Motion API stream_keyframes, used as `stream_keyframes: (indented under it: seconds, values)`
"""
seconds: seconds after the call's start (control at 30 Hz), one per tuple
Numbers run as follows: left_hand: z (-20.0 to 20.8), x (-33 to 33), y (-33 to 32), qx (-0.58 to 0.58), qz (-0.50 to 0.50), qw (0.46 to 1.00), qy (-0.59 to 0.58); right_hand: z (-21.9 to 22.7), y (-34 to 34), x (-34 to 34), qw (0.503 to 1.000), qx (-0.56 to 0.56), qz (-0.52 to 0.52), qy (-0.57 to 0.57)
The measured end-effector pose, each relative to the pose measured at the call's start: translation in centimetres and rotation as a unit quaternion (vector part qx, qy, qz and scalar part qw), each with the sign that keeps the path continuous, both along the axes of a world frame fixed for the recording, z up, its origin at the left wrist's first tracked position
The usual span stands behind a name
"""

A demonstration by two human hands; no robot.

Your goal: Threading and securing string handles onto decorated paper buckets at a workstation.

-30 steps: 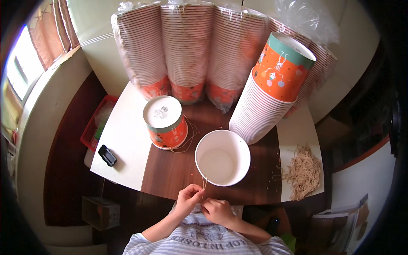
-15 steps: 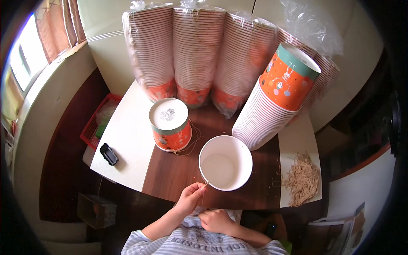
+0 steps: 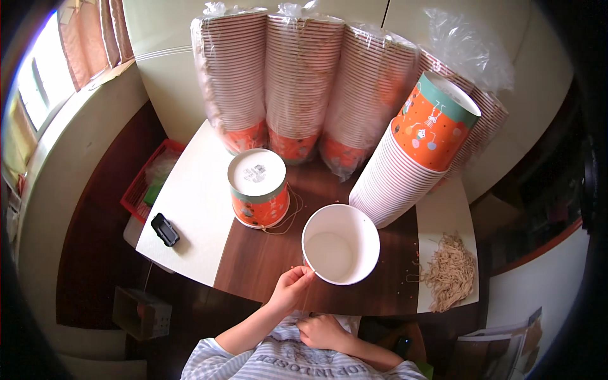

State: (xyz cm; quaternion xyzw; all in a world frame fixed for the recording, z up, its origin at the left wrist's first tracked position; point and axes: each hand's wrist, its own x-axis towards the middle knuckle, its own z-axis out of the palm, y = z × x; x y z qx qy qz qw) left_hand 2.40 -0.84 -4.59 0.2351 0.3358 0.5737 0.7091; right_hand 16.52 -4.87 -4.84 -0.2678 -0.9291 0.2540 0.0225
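Observation:
A white-lined paper bucket (image 3: pixel 345 244) stands upright in front of me, its open mouth tilted toward me. My left hand (image 3: pixel 293 288) pinches a thin string at the near-left rim of this bucket. The string (image 3: pixel 306 303) hangs from those fingers toward my lap. Close against my shirt, my right hand (image 3: pixel 322 331) is closed, and what its fingers hold is hidden. To the left, an upside-down orange and green paper bucket (image 3: pixel 259 201) has a loop of string at its side.
A leaning stack of paper buckets (image 3: pixel 399 174) rises at right. Several plastic-wrapped stacks (image 3: pixel 301 82) line the back. A heap of tan strings (image 3: pixel 449 272) lies at the table's right, a black plastic case (image 3: pixel 165 230) at left. A red basket (image 3: pixel 142 183) sits beyond the left edge.
My left fingers have shifted slightly right, closer against the bucket's rim, and the string loop above them is now less visible. The whole view has moved a little.

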Motion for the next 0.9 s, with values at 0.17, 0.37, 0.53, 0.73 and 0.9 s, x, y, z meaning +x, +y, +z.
stream_keyframes:
  seconds: [0.17,0.37,0.53,0.73,0.9]
  values:
    - [-0.1,1.1,0.3,0.051,0.07,0.99,0.114,0.4,0.3,-0.5,0.999,-0.027,0.004,-0.047]
    - [-0.6,1.4,0.6,0.106,0.113,0.93,0.334,-0.2,0.6,-0.6,0.999,-0.029,0.0,-0.04]
    - [-0.5,1.9,0.9,0.133,0.157,0.905,0.372,-0.8,0.6,-0.8,0.999,-0.027,-0.021,-0.006]
    - [-0.1,2.0,1.2,0.13,0.16,0.894,0.397,-0.3,0.9,-0.8,0.999,-0.041,-0.017,0.0]
    - [-0.8,1.3,1.8,0.133,0.125,0.896,0.406,-0.9,0.9,-0.2,0.995,-0.095,-0.035,-0.005]
